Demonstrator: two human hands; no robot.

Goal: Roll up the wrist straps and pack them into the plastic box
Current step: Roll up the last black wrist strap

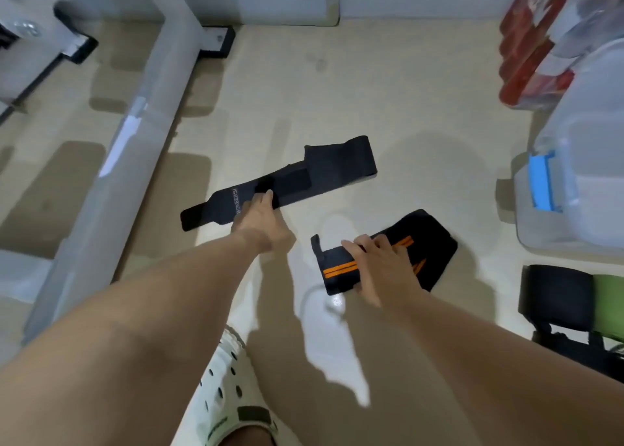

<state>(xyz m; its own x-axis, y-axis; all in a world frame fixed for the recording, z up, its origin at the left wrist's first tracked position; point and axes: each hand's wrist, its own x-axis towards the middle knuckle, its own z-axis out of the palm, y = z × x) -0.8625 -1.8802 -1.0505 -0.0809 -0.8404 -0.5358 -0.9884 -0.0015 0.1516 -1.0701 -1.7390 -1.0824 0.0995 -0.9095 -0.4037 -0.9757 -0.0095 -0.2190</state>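
Note:
Two black wrist straps lie flat on the beige floor. The longer strap (304,175), with white lettering near its left end, stretches diagonally across the middle. My left hand (260,221) reaches onto its near edge, fingers touching the fabric; whether they pinch it I cannot tell. The shorter strap with orange stripes (429,246) lies to the right, partly folded. My right hand (381,263) lies on top of it, with the thumb at the strap's near edge. The clear plastic box (574,175) with a blue latch stands at the right edge.
A white metal frame (135,135) with black feet runs along the left. Red packaged goods (533,50) stand at the back right. A black and green object (574,303) sits at the lower right. My white perforated shoe (223,378) is at the bottom.

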